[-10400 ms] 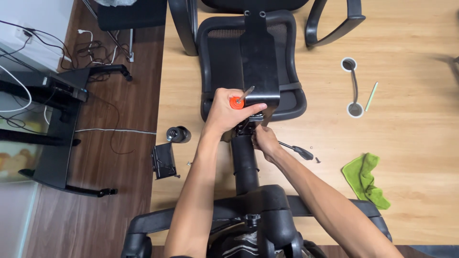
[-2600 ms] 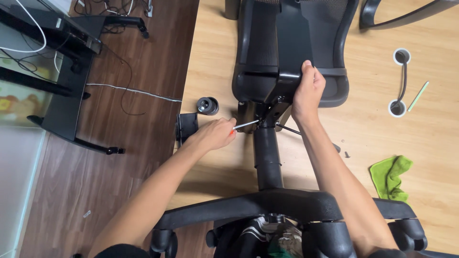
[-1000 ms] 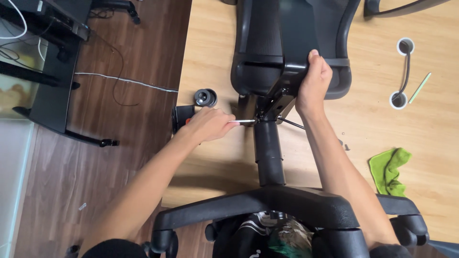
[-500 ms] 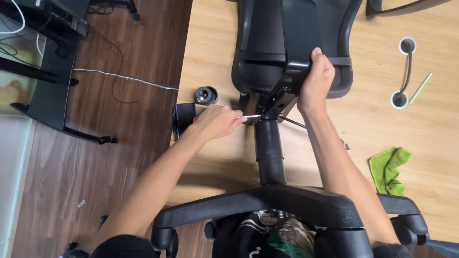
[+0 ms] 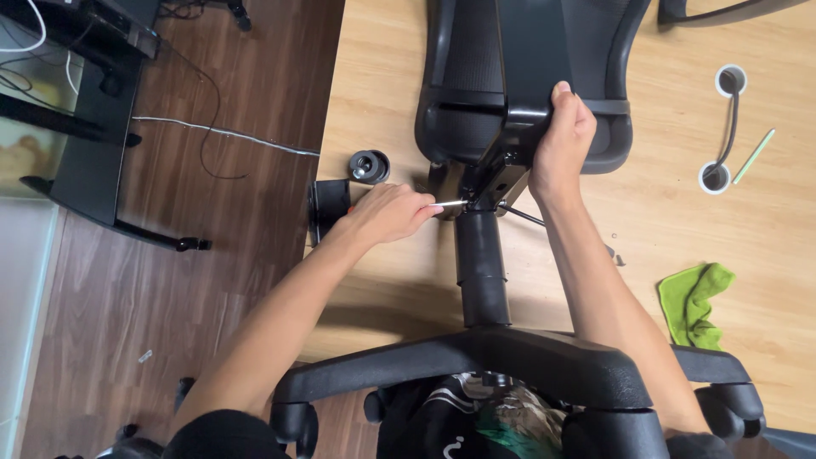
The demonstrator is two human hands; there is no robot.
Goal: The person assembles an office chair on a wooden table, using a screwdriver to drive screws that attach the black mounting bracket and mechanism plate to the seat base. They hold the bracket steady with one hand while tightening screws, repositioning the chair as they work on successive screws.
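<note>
1. Head view: black office chair (image 5: 527, 76) lies tipped on the light wood floor (image 5: 382, 76), its black gas cylinder column (image 5: 482, 268) running from the five-star base (image 5: 476, 361) to the seat mechanism
2. Left hand (image 5: 387, 212) is closed around a slim metal-shafted screwdriver (image 5: 452, 204), tip at the mechanism bracket (image 5: 493, 174)
3. Right hand (image 5: 563, 136) grips the seat underside plate
4. Since half a second ago the left hand has scarcely shifted, suggesting ongoing turning
5. Fastener itself is hidden; screwdriver handle is concealed in the fist
</note>
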